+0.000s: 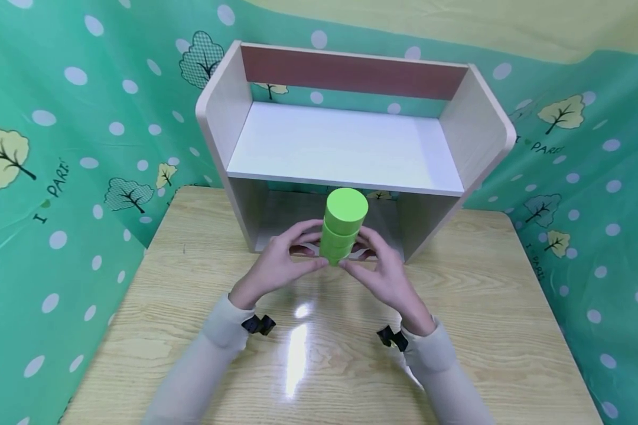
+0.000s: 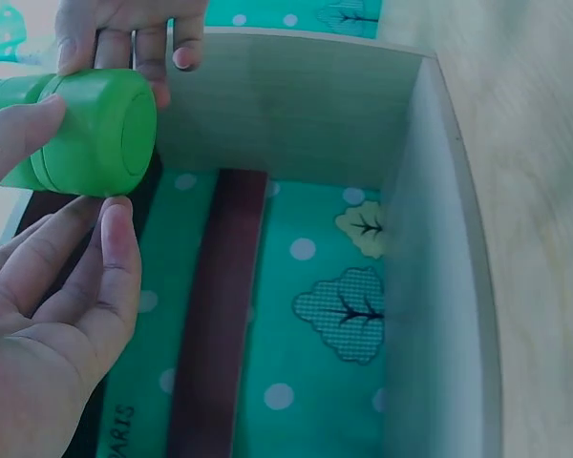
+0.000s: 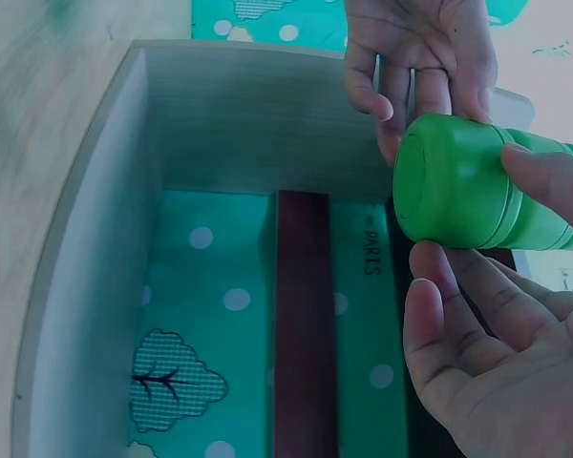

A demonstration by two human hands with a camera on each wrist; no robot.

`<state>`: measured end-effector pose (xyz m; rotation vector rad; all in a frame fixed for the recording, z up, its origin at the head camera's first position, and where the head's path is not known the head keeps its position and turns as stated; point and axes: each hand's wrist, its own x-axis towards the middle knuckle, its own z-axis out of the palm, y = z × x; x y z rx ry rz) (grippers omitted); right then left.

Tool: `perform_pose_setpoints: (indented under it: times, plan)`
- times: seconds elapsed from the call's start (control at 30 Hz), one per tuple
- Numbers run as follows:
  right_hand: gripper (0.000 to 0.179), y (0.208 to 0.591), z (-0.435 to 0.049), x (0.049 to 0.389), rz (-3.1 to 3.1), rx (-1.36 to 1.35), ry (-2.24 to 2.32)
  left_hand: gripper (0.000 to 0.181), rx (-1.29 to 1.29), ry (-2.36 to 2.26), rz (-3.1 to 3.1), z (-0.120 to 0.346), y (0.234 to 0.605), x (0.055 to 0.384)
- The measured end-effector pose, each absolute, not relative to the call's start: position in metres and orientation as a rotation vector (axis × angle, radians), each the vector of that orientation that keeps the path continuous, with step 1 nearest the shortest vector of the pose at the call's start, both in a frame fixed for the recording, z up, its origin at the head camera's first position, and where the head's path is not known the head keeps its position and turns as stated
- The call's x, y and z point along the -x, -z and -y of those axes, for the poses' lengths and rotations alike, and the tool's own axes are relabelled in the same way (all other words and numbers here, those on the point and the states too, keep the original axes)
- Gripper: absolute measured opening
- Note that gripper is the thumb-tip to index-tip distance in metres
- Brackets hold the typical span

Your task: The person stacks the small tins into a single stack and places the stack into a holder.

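Note:
A green ridged bottle [image 1: 345, 212] with a flat round top is held in front of the shelf unit, roughly upright in the head view. From its left side my left hand [image 1: 284, 262] grips the lower part between thumb and fingers. My right hand [image 1: 383, 271] pinches the same part from the opposite side. The left wrist view shows the round bottom of the bottle [image 2: 100, 134], with a thumb across its side and fingertips beneath. In the right wrist view, the right thumb presses the bottle [image 3: 458, 181] near a groove.
Behind the hands stands a two-level shelf unit [image 1: 345, 147] with pale side walls and a dark reddish back strip. It rests on a wood-grain table [image 1: 191, 354]. A green dotted curtain [image 1: 85, 141] hangs around the back and sides.

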<state>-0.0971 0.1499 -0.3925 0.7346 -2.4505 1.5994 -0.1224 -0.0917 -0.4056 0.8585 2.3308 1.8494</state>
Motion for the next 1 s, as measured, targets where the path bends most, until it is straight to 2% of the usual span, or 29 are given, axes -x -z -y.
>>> perform_pose_setpoints:
  times: [0.23,0.6,1.0]
  plan:
    - [0.067,0.379,-0.151,0.100,2.423,-0.769,-1.505,0.075,-0.904,-1.823,-2.374,0.091,0.389,0.126]
    - [0.067,0.355,-0.154,0.108,2.375,-0.815,-1.472,0.070,-1.106,-1.779,-2.461,0.092,0.363,0.136]
    - [0.066,0.334,-0.155,0.118,2.361,-0.844,-1.446,0.070,-1.167,-1.751,-2.487,0.092,0.342,0.147]
